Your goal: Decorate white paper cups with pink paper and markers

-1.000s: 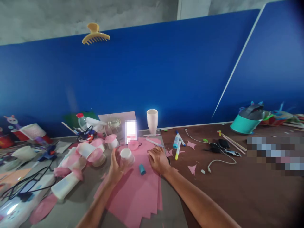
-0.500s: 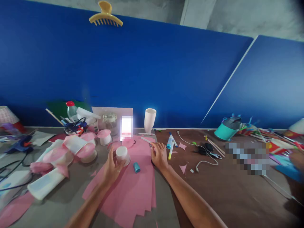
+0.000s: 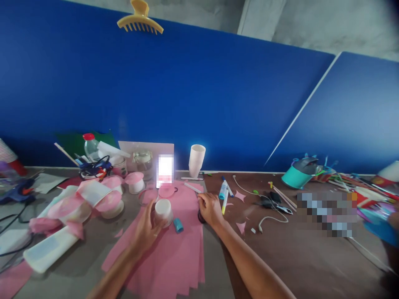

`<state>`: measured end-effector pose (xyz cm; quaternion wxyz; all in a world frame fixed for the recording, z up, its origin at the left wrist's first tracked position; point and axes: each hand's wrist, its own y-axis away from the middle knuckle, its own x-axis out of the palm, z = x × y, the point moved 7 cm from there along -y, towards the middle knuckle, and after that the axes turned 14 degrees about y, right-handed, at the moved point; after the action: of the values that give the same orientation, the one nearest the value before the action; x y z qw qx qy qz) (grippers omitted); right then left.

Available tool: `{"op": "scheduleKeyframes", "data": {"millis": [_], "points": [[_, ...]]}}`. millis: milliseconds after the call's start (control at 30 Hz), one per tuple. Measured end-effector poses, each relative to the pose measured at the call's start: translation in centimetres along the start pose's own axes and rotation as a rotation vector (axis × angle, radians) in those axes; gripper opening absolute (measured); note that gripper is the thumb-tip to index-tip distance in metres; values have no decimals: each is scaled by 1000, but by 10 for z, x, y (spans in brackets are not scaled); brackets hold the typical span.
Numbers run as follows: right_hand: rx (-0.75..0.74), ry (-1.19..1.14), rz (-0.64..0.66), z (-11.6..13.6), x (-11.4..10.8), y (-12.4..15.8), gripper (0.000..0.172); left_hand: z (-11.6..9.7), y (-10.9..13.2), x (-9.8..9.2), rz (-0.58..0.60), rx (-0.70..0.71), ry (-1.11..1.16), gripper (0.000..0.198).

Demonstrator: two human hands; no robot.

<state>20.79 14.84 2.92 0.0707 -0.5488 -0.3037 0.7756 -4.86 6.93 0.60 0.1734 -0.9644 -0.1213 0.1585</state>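
My left hand (image 3: 146,227) is closed around a small white paper cup (image 3: 163,208) that stands upside down on a stack of pink paper sheets (image 3: 177,257). My right hand (image 3: 210,207) rests at the right edge of the pink paper, fingers curled over a small dark object (image 3: 201,216) that I cannot make out. A little teal cap (image 3: 178,225) lies on the paper between the two hands. A white pen (image 3: 192,187) lies just beyond my right hand.
Markers (image 3: 223,191), pink scraps and a white cable (image 3: 269,216) lie right of my hand. A cup stack (image 3: 197,160) and a glowing phone (image 3: 165,170) stand by the blue partition. Pink-covered cups (image 3: 102,199) crowd the left; a teal pot (image 3: 296,174) sits at the right.
My right hand has drawn back from the pen and curled over the dark object. My left hand stays on the cup. The view has tilted and shifted slightly.
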Motion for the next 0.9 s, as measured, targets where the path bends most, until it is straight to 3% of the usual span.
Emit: {"op": "scheduleKeyframes", "data": {"millis": [333, 633, 700, 833, 900], "points": [[-103, -138, 90, 41, 11, -3, 24, -8, 4, 3, -12, -2, 59, 60], [74, -135, 234, 52, 49, -58, 13, -28, 0, 4, 22, 51, 33, 42], [101, -125, 274, 57, 60, -67, 16, -33, 1, 4, 33, 56, 14, 37], [100, -140, 321, 70, 76, -74, 37, -36, 2, 6, 78, 42, -23, 38], [100, -153, 321, 74, 81, -74, 36, -34, 2, 7, 92, 38, -38, 37]]}}
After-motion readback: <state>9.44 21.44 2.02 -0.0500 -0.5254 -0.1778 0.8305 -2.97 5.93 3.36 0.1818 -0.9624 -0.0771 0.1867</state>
